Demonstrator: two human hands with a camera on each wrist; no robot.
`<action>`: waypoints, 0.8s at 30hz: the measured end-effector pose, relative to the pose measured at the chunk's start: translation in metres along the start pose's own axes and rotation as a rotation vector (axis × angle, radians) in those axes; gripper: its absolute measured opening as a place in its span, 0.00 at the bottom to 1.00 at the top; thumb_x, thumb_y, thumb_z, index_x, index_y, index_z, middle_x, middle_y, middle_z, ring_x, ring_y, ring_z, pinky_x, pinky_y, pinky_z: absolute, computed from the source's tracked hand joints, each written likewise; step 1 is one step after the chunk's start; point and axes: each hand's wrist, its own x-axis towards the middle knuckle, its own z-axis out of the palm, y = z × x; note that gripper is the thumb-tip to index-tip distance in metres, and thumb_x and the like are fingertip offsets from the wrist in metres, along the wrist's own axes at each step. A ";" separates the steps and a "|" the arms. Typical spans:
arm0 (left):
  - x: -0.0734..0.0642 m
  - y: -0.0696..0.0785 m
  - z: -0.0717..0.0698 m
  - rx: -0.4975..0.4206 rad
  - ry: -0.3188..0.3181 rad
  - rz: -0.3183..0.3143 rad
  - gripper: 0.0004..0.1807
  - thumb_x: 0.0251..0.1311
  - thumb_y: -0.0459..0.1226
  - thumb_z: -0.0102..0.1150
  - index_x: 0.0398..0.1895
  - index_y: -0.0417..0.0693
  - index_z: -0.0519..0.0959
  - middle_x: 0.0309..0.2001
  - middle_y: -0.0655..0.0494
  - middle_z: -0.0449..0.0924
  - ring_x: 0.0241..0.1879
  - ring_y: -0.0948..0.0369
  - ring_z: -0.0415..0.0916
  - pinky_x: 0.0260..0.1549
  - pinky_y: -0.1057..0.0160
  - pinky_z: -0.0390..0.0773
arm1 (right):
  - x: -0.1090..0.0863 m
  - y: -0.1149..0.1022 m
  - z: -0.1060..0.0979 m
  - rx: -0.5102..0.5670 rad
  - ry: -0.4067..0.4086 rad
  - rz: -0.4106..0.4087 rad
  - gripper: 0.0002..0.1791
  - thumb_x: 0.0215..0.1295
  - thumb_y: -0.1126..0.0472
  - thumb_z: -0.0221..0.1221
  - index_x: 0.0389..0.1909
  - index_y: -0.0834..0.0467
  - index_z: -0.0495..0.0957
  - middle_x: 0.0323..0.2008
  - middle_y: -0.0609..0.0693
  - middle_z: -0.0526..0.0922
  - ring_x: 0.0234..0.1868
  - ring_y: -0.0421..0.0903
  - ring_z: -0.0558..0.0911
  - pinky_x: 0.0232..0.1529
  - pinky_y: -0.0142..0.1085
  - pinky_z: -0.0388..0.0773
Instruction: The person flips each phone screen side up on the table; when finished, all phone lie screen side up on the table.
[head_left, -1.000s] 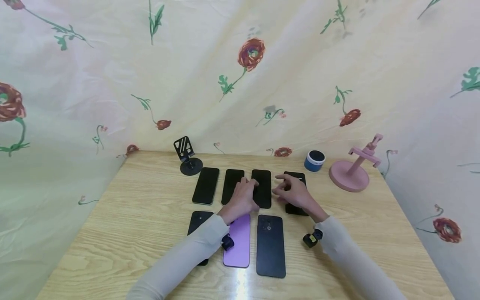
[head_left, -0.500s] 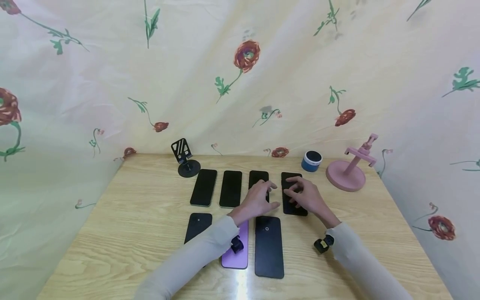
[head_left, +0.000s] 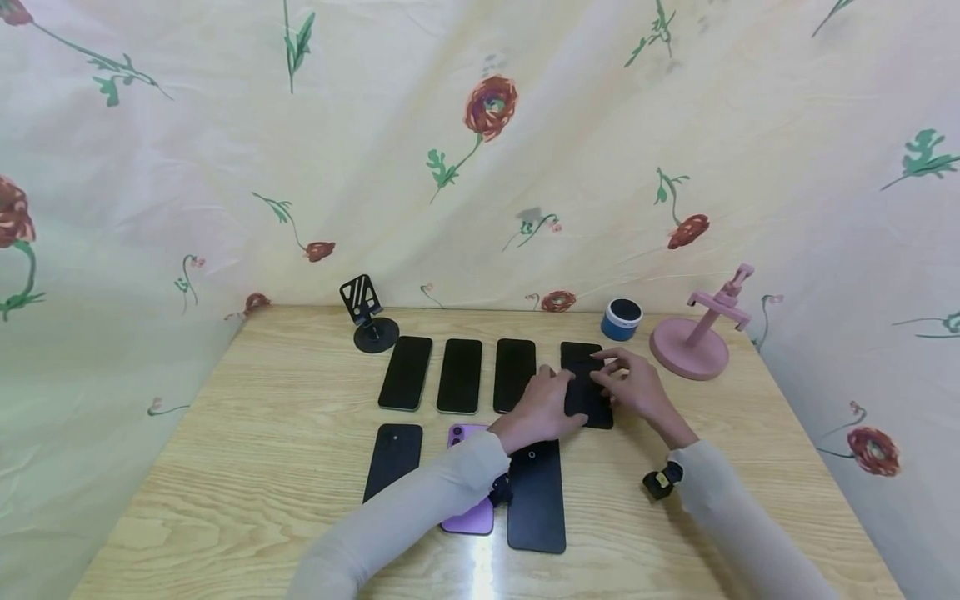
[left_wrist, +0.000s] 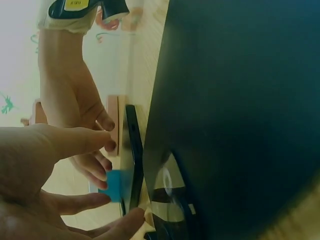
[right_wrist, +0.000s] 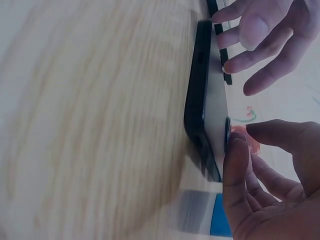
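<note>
A black phone [head_left: 587, 404] lies at the right end of the back row, partly covered by both hands. My left hand [head_left: 546, 406] reaches over its near-left side, thumb and fingers spread apart. In the left wrist view, the left hand [left_wrist: 65, 175] shows nothing between its fingers. From the right, my right hand [head_left: 633, 385] hovers over the same phone with its thumb and index fingertips close together. In the right wrist view, the right hand [right_wrist: 272, 180] has its index fingertip right at a small dark round piece [right_wrist: 227, 134] over the phone's face.
Several more phones lie in two rows, among them a purple one [head_left: 468, 522] and a dark one [head_left: 536, 508] under the left forearm. Behind stand a black phone stand [head_left: 375, 333], a blue speaker [head_left: 621, 321] and a pink stand [head_left: 688, 348]. A flowered cloth [head_left: 390, 150] hangs behind.
My left hand has moved right, from over the middle back-row phones to the rightmost one. The right hand has shifted slightly right and stays over that phone. The phones lie as before.
</note>
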 end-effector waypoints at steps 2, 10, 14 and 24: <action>0.001 0.004 0.002 0.029 -0.007 0.004 0.40 0.64 0.53 0.69 0.75 0.49 0.69 0.66 0.44 0.71 0.60 0.54 0.74 0.60 0.59 0.79 | 0.001 0.002 -0.003 0.001 0.004 0.008 0.25 0.74 0.60 0.61 0.68 0.64 0.73 0.47 0.66 0.84 0.32 0.46 0.86 0.30 0.36 0.85; 0.006 0.021 0.010 0.148 -0.020 -0.012 0.40 0.63 0.56 0.69 0.75 0.52 0.69 0.69 0.44 0.67 0.60 0.50 0.72 0.55 0.59 0.81 | 0.006 0.009 -0.015 0.026 0.002 0.008 0.27 0.75 0.58 0.61 0.68 0.68 0.72 0.51 0.70 0.83 0.35 0.46 0.87 0.32 0.34 0.84; 0.008 0.029 0.015 0.205 -0.003 -0.020 0.39 0.63 0.57 0.69 0.73 0.52 0.70 0.65 0.45 0.68 0.57 0.52 0.71 0.48 0.63 0.81 | 0.010 0.013 -0.019 0.041 -0.018 0.042 0.27 0.76 0.57 0.60 0.68 0.68 0.71 0.53 0.70 0.82 0.38 0.47 0.88 0.33 0.34 0.85; 0.016 0.044 0.024 0.440 0.014 -0.034 0.38 0.66 0.62 0.61 0.73 0.52 0.70 0.65 0.45 0.69 0.59 0.51 0.68 0.55 0.64 0.75 | 0.021 0.016 -0.021 0.048 -0.047 0.115 0.27 0.78 0.55 0.57 0.69 0.68 0.71 0.58 0.71 0.80 0.44 0.49 0.90 0.38 0.34 0.86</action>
